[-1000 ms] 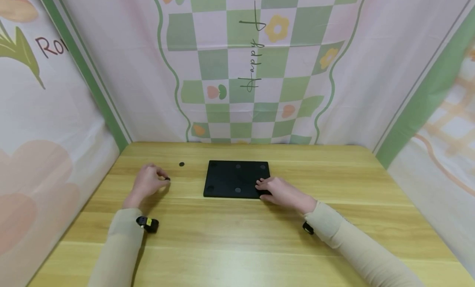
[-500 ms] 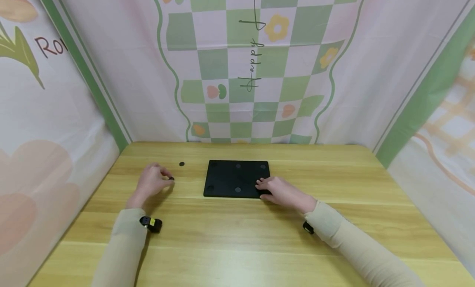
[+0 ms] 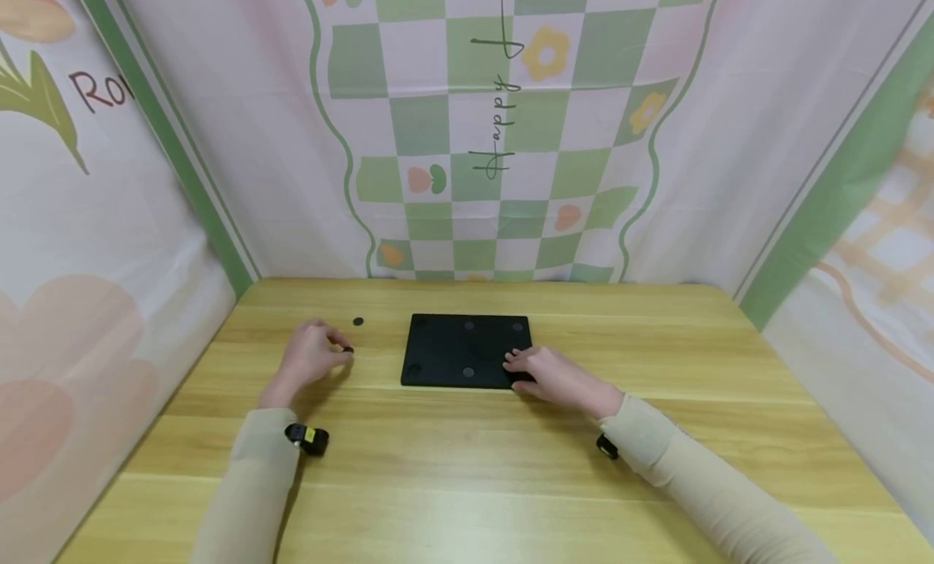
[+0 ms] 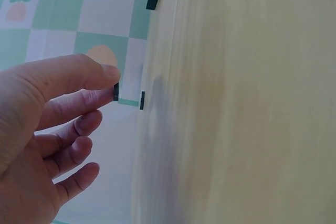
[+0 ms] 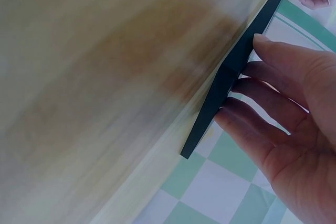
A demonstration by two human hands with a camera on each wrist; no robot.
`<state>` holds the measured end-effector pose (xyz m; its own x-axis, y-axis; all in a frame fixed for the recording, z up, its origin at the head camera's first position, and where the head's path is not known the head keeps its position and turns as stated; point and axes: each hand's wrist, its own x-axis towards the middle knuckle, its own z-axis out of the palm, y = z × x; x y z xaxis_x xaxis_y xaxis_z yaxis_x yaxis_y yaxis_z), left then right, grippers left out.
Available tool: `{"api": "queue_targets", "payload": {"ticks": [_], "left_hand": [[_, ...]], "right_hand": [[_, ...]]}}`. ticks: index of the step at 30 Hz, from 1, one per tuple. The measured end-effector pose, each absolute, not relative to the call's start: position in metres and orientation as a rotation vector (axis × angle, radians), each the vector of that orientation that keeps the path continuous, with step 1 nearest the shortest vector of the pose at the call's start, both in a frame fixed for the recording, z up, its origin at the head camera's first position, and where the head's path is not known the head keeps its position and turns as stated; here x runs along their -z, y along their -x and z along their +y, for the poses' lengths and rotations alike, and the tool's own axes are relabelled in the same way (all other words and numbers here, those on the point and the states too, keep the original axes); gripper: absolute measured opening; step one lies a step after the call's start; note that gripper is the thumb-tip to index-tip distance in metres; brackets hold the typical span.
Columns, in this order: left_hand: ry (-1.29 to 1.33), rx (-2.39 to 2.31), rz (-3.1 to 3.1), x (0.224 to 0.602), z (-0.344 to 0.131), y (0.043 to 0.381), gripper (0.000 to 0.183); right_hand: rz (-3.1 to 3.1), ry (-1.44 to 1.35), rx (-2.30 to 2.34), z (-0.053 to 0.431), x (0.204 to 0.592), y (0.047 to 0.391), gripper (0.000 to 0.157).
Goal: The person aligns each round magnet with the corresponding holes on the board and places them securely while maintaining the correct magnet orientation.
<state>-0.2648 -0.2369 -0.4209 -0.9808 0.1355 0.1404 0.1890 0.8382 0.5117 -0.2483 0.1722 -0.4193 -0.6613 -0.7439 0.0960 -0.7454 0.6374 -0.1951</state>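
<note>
My left hand (image 3: 312,353) pinches a small black disc (image 4: 116,92) between thumb and index finger, just above the table and left of the board; its other fingers are loosely bent. A second small black disc (image 3: 358,322) lies on the table behind that hand. In the middle, a thin black rectangular board (image 3: 445,349) lies flat, with several round spots on its top, some greyish, some black. My right hand (image 3: 550,378) rests its fingertips on the right front part of the board, hiding that corner. In the right wrist view, the thumb and fingers (image 5: 239,121) touch the board's upper face.
The wooden table (image 3: 467,483) runs back to a hanging cloth (image 3: 467,143) with green checks. More printed cloth hangs at the left (image 3: 109,288) and right (image 3: 868,224). Each wrist wears a small black device, such as the left wrist camera (image 3: 310,438).
My left hand has moved a little to the right, toward the board, carrying the pinched disc. The right hand and the board stay where they were.
</note>
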Motion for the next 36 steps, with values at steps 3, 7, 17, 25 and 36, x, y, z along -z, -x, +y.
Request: {"api": "queue_targets", "payload": {"ticks": [3, 7, 17, 25, 36], "left_hand": [[0.27, 0.821, -2.908, 0.421, -0.234, 0.265, 0.016], [0.283, 0.83, -2.905, 0.421, -0.23, 0.264, 0.017], [0.322, 0.826, -2.9, 0.421, -0.222, 0.263, 0.017], [0.346, 0.812, -2.898, 0.422, -0.214, 0.265, 0.015], [0.396, 0.797, -2.888, 0.423, -0.204, 0.265, 0.014]], "right_hand": [[-2.836, -1.29, -0.344, 0.173, 0.42, 0.249, 0.035], [-2.827, -1.301, -0.342, 0.173, 0.42, 0.249, 0.035], [-2.826, -1.3, -0.348, 0.173, 0.421, 0.248, 0.035], [-2.812, -1.296, -0.368, 0.174, 0.421, 0.249, 0.034], [-2.842, -1.279, -0.366, 0.172, 0.419, 0.249, 0.035]]}}
